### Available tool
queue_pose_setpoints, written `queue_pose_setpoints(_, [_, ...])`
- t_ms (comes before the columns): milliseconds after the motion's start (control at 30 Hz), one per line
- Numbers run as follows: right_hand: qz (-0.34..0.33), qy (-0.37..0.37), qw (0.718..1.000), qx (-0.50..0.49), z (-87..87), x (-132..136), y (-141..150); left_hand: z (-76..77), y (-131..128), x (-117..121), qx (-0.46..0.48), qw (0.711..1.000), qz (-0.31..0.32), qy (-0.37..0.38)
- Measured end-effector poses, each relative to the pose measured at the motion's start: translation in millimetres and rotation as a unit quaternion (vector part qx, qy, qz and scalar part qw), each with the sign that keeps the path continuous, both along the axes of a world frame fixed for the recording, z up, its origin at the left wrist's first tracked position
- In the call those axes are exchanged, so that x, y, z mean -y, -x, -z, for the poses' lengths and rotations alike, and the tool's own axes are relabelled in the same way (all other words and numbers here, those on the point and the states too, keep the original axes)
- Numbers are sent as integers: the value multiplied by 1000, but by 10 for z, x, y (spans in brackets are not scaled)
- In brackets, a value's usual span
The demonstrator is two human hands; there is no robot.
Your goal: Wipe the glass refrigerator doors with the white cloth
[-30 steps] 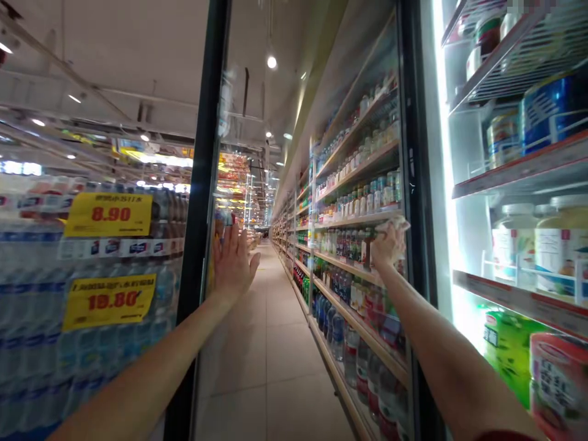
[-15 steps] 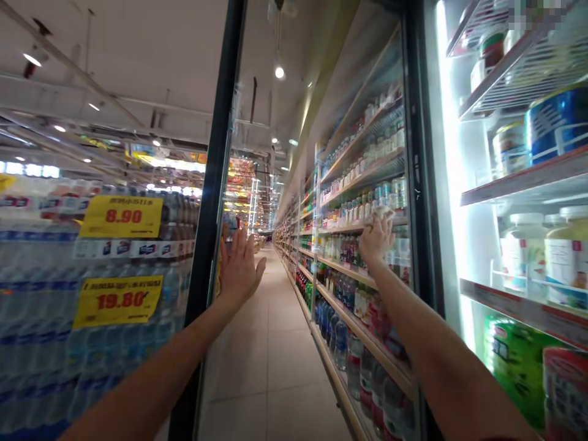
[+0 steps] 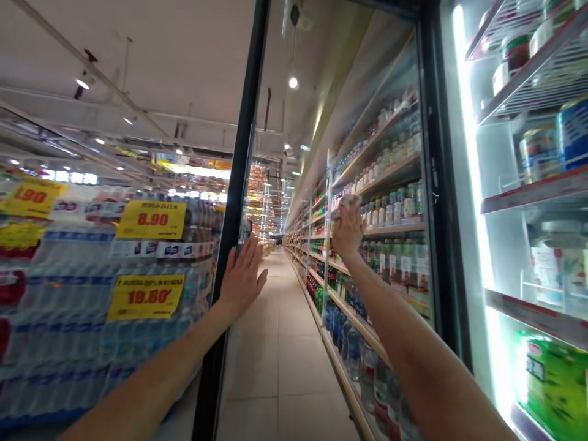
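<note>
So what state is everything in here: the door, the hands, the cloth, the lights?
Glass door: swung open.
Left hand: open, fingers spread, at the door.
Right hand: holding the cloth at the glass.
Cloth: bunched, partly hidden.
Fridge light strip: lit.
Ceiling spotlight: lit.
Green pack: upright.

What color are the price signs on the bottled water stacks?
Yellow, with red numbers on the price signs; the head view shows it best.

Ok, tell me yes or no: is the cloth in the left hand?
No, the left hand is spread open beside the door's dark frame, while the pale cloth is in the right hand.
</note>
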State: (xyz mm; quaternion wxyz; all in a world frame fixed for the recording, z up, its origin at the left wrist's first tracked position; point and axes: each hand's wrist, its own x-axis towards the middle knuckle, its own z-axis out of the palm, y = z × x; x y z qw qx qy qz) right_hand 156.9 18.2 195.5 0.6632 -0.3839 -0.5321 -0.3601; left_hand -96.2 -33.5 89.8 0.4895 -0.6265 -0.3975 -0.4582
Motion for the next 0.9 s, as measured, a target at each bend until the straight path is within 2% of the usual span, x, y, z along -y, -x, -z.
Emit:
queue_pose_setpoints(33, [-14, -6, 999, 32, 5, 8, 145, -3, 26, 14, 2, 1000, 2, -8])
queue_pose_setpoints(100, [-39, -16, 987, 156, 122, 52, 530, -23, 71, 32, 16, 999, 9, -29])
queue_pose_setpoints(200, [-34, -4, 935, 352, 437, 159, 1020, -68, 146, 50, 57, 997, 19, -56])
queue_pose_setpoints(267, [-31, -7, 878, 478, 571, 218, 1122, -89, 205, 66, 79, 995, 21, -58])
queue_pose_setpoints(300, [-31, -11, 856, 515, 577, 234, 1107, -95, 232, 75, 84, 995, 19, -56])
queue_pose_setpoints(333, [-31, -13, 852, 523, 538, 239, 1063, -98, 253, 85, 87, 995, 17, -54])
queue_pose_setpoints(367, [-29, -11, 869, 494, 464, 236, 1006, -98, 267, 94, 89, 995, 15, -52])
queue_pose_setpoints(433, [-20, 9, 934, 356, 284, 213, 912, -90, 267, 107, 92, 994, 12, -51])
queue_pose_setpoints(467, [-16, 19, 956, 292, 226, 201, 892, -80, 256, 110, 90, 995, 11, -51])
queue_pose_setpoints(500, [-15, 26, 965, 261, 217, 192, 895, -67, 242, 111, 85, 995, 11, -51])
queue_pose_setpoints(533, [-18, 28, 962, 270, 271, 188, 916, -49, 228, 110, 78, 996, 12, -51])
queue_pose_setpoints(600, [-30, 23, 926, 376, 564, 191, 986, 0, 218, 104, 61, 997, 17, -54])
queue_pose_setpoints(700, [-54, -3, 829, 556, 1170, 194, 1016, 95, 260, 93, 32, 998, 22, -59])
queue_pose_setpoints(733, [-61, -15, 800, 596, 1302, 185, 976, 127, 282, 90, 26, 998, 19, -58])
queue_pose_setpoints(767, [-64, -28, 782, 619, 1360, 170, 908, 155, 300, 86, 21, 998, 16, -56])
queue_pose_setpoints(800, [-63, -38, 783, 617, 1341, 149, 813, 180, 311, 82, 17, 998, 13, -55])
queue_pose_setpoints(833, [-56, -42, 809, 584, 1252, 122, 698, 200, 312, 77, 14, 998, 11, -52])
queue_pose_setpoints(867, [-43, -42, 850, 524, 1118, 93, 569, 217, 301, 70, 11, 999, 11, -49])
queue_pose_setpoints(900, [-25, -35, 903, 427, 970, 64, 435, 231, 277, 61, 7, 999, 13, -46])
